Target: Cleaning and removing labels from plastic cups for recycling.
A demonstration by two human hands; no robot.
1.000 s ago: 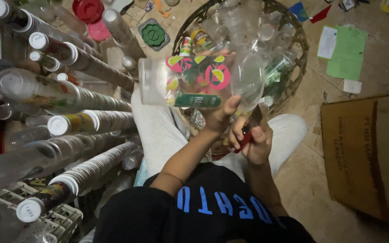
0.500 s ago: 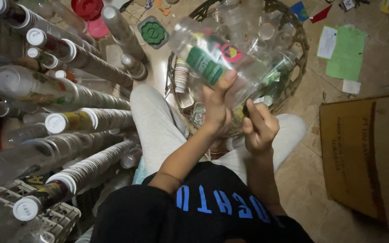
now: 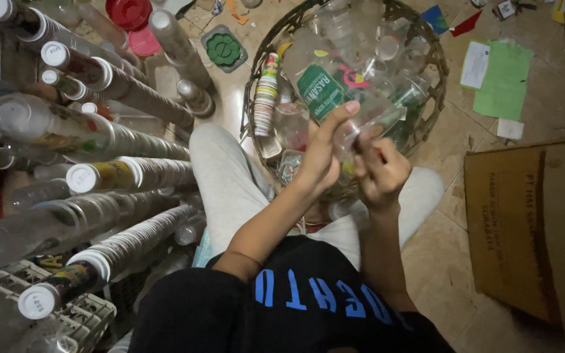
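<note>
My left hand (image 3: 322, 153) grips a clear plastic cup (image 3: 335, 98) with a green and pink printed label, holding it tilted over a round wire basket (image 3: 434, 62). My right hand (image 3: 382, 171) is closed beside it, fingers pinching at the cup's rim. The basket sits on the floor between my knees and is full of several clear plastic cups. Whatever the right fingers pinch is too small to make out.
Long stacks of nested plastic cups (image 3: 125, 170) lie on the left, over a white crate (image 3: 80, 320). A short cup stack (image 3: 266, 95) leans in the basket. A cardboard box (image 3: 531, 229) stands at the right; papers (image 3: 501, 78) and lids (image 3: 129, 13) litter the tiled floor.
The cup has been turned from lying crosswise to tilted, label now facing up and left. Both hands have drawn closer together at its rim.
</note>
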